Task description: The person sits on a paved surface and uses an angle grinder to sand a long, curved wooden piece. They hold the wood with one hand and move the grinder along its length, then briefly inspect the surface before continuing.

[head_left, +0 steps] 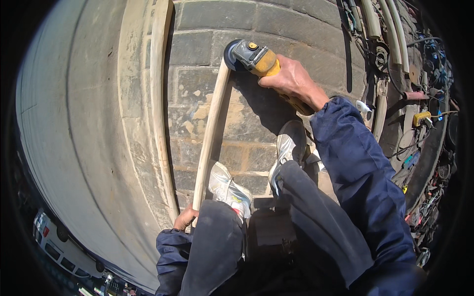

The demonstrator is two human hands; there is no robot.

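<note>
My right hand [295, 81] is wrapped round the yellow and grey body of an angle grinder [256, 56]. The grinder's dark round disc [230, 55] meets the far end of a pale wooden pole [211, 128]. That pole slants from the disc back toward my left knee. At its near end my left hand [186, 217] is closed round it, partly hidden behind my knee. Whether the disc is spinning cannot be made out.
A second long wooden pole [159, 93] lies to the left along the pavement edge. My shoes [229, 190] rest on grey paving bricks [217, 17]. Tools, cables and more poles [392, 29] crowd the right side, with a yellow power socket [422, 119]. A white vehicle [61, 249] stands far left.
</note>
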